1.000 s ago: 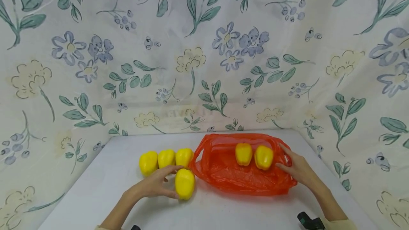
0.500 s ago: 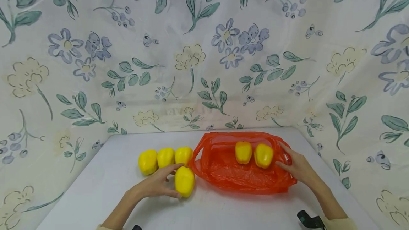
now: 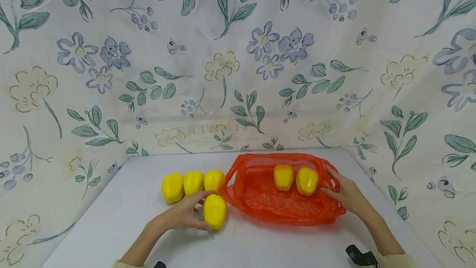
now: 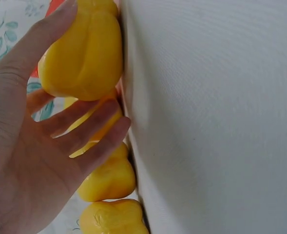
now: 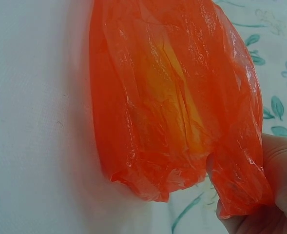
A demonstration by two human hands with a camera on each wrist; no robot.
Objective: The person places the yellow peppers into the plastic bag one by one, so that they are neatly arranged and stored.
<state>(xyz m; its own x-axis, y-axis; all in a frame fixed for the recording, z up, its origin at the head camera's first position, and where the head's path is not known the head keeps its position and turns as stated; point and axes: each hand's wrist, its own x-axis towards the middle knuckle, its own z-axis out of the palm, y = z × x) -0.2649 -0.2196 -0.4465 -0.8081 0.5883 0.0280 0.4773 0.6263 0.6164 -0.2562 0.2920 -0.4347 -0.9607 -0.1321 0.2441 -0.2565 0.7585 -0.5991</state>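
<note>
My left hand point(image 3: 180, 214) holds a yellow bell pepper point(image 3: 215, 212) between thumb and forefinger at the table's middle, just in front of the bag's left end. In the left wrist view the thumb lies against this pepper point(image 4: 82, 53), while the other fingers stretch out beside it. A red plastic bag point(image 3: 275, 210) lies spread with its mouth towards me. Two yellow bell peppers point(image 3: 284, 177) sit inside its opening. The right hand point(image 3: 349, 193) grips the bag's right edge; in the right wrist view the thumb pinches the bunched red film point(image 5: 243, 187).
Three more yellow bell peppers point(image 3: 193, 183) stand in a row behind my left hand, left of the bag. The white table point(image 3: 111, 214) ends at a flowered cloth point(image 3: 223, 73) behind and at the sides. A dark object point(image 3: 360, 256) shows near the right sleeve.
The head view has tilted very slightly. Both hands, the bag and the peppers keep their places.
</note>
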